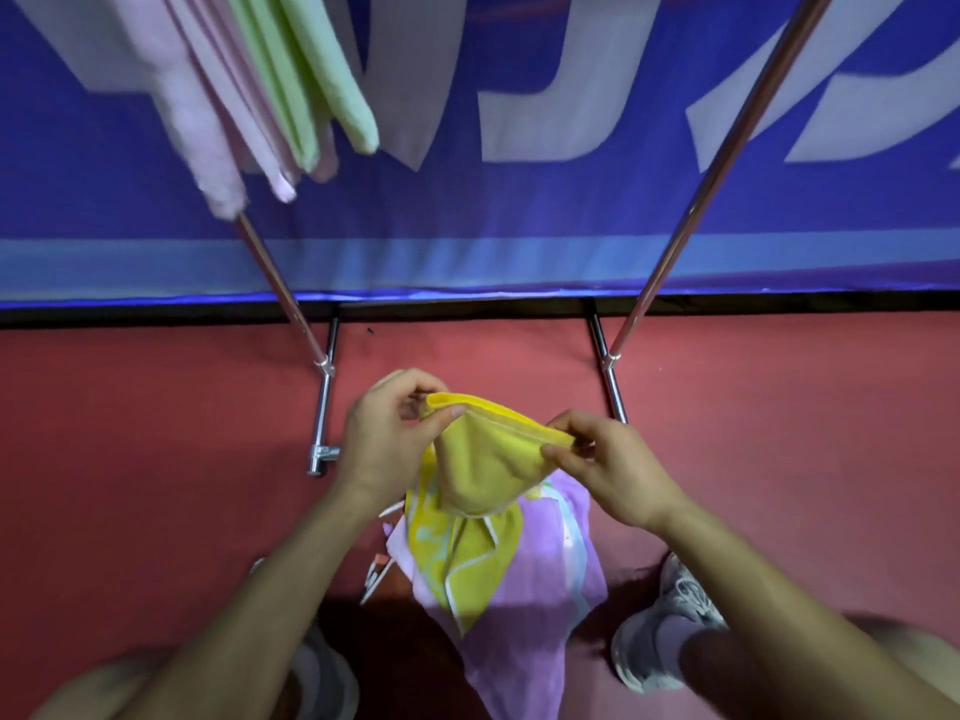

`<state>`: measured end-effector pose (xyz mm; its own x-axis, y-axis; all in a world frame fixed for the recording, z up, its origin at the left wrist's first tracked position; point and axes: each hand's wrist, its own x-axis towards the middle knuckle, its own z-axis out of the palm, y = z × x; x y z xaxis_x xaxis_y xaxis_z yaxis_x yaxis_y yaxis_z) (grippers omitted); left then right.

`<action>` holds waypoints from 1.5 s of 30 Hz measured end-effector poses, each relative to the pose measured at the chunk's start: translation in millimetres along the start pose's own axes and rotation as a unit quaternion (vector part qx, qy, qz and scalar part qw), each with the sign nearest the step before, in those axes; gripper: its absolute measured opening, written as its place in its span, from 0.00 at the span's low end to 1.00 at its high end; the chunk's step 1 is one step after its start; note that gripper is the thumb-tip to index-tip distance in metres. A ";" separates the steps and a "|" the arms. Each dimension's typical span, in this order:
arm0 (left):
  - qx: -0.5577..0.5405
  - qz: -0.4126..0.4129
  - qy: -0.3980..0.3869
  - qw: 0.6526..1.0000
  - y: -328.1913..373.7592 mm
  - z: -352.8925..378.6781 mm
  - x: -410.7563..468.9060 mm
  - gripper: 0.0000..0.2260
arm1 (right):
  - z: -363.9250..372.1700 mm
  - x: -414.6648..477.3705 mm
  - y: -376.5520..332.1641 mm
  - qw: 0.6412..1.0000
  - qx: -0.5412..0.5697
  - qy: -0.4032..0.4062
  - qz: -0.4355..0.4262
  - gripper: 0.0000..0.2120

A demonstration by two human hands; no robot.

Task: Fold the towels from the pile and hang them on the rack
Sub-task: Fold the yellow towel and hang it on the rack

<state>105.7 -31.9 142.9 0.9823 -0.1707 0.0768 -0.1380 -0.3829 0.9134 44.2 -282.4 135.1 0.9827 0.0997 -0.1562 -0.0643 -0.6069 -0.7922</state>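
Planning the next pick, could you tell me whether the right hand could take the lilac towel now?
Probably not yet: the right hand and left hand both pinch the yellow towel, which hangs over part of the lilac towel. Its right side lies uncovered.

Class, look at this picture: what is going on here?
A person holds a yellow towel by its top edge, left hand pinching one end and right hand the other. It sags between them, not yet hung. Beneath it a lilac towel lies on the red floor. On the rack, pink towels and green towels already hang.
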 end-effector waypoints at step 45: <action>-0.103 0.165 0.105 0.975 305.2 -140.3 -31.9 0.06 | -187.6 -107.9 -301.7 0.974 0.134 0.144 -0.114 0.08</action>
<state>50.0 -15.9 475.4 0.8962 -0.0557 0.4401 -0.4433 -0.1455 0.8845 -9.8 -257.9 501.6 0.9824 -0.0405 0.1824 0.1556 -0.3633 -0.9186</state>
